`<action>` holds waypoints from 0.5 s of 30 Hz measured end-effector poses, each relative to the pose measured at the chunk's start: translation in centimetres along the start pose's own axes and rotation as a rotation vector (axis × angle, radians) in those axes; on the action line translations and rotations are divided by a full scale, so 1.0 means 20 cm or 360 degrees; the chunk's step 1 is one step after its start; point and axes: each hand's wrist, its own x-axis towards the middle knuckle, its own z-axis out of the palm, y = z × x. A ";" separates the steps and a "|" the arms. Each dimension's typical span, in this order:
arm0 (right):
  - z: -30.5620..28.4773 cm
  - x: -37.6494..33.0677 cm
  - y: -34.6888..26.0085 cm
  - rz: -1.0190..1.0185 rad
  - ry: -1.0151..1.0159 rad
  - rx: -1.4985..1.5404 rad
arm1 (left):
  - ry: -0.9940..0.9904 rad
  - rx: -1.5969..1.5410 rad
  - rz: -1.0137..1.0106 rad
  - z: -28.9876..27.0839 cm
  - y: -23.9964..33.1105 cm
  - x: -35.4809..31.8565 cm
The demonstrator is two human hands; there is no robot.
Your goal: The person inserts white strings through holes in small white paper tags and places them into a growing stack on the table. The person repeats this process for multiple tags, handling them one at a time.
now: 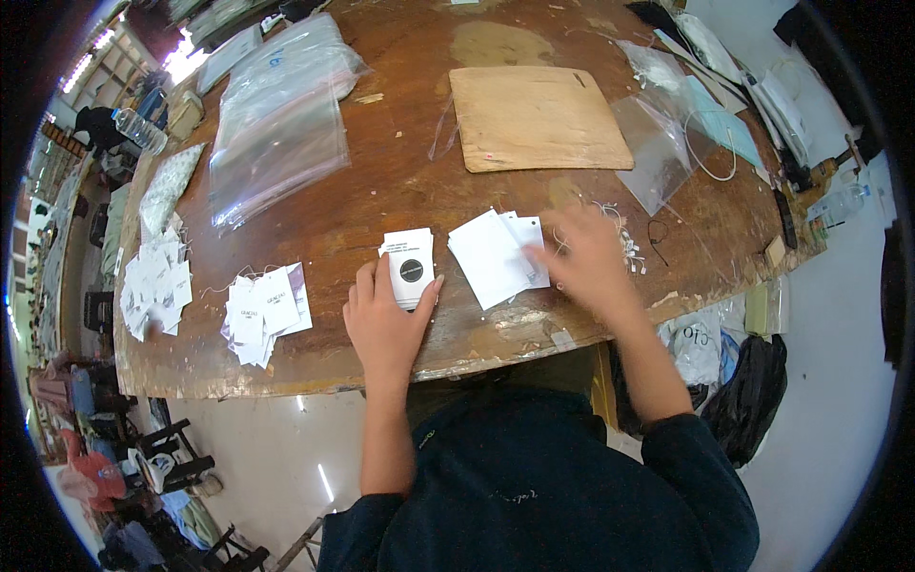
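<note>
My left hand (386, 310) grips a neat stack of white cards (410, 246) on the table, fingers at its left edge and thumb at its right. The top card bears a round black emblem. Just to the right lies a fanned pile of blank-faced white tags (488, 259). My right hand (583, 255) is over the right edge of that pile, smeared by motion, and its fingers cannot be made out clearly. Beside it, partly hidden, is a small heap of white tag strings (629, 250).
Two piles of strung white tags, one nearer (267, 310) and one farther left (157, 286), lie on the worn wooden table (400, 181). Clear plastic bags (281, 143) are stacked at the back left. A thin wooden board (538, 119) lies beyond my hands, with a clear sleeve (653, 153) at its right.
</note>
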 end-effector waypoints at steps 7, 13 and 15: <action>0.26 -0.07 -0.28 0.0280 -0.0374 -0.0166 | 0.0036 0.0043 -0.0120 0.05 0.02 0.00; 0.23 -0.08 -0.28 0.0254 -0.0180 -0.0066 | 0.0098 0.0022 -0.0110 0.04 0.03 0.00; 0.23 -0.09 -0.29 0.0225 -0.0090 -0.0030 | 0.0120 0.0027 -0.0097 0.03 0.03 0.00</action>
